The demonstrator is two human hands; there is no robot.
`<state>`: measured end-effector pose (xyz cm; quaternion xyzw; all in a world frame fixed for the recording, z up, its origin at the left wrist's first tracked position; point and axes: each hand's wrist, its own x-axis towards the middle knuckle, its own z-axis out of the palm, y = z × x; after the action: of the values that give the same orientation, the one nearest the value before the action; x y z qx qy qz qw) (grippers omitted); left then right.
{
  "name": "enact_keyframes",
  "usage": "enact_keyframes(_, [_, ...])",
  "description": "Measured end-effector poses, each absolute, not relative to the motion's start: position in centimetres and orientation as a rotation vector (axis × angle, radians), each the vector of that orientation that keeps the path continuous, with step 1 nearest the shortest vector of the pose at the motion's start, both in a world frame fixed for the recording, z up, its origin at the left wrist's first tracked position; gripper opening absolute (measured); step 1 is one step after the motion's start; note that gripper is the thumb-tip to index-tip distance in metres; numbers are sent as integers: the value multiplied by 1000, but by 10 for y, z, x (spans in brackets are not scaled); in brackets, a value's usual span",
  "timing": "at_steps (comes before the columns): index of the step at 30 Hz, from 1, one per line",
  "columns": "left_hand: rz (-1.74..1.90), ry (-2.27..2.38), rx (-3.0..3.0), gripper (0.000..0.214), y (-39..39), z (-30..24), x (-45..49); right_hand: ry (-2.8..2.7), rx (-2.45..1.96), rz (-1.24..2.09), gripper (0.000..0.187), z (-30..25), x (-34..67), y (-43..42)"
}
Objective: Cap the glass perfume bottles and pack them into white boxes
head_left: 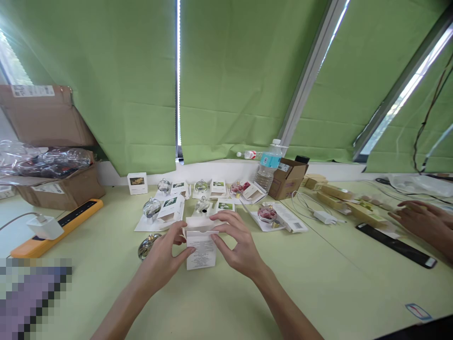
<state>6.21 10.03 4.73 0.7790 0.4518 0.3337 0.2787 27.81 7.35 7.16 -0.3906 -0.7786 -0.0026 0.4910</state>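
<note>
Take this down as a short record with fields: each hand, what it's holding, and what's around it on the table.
Left hand: gripping the left side of the white box
Right hand: on the box's upper right, fingers at its top flap
Box: printed text on front, top flap raised
Nearest: glass ornament, left of left hand
Also on table: water bottle, cardboard box, orange power strip
Other person: co-worker's hand, far right

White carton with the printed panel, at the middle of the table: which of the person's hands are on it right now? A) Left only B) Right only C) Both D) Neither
C: the left hand and the right hand both touch the white carton, one at each side.
</note>
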Motion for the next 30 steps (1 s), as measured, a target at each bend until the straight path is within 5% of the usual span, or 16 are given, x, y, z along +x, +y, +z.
enact_keyframes(30, [870,1273,2135,40,101,47,63,-1986,-1036,-13,19,62,280,79])
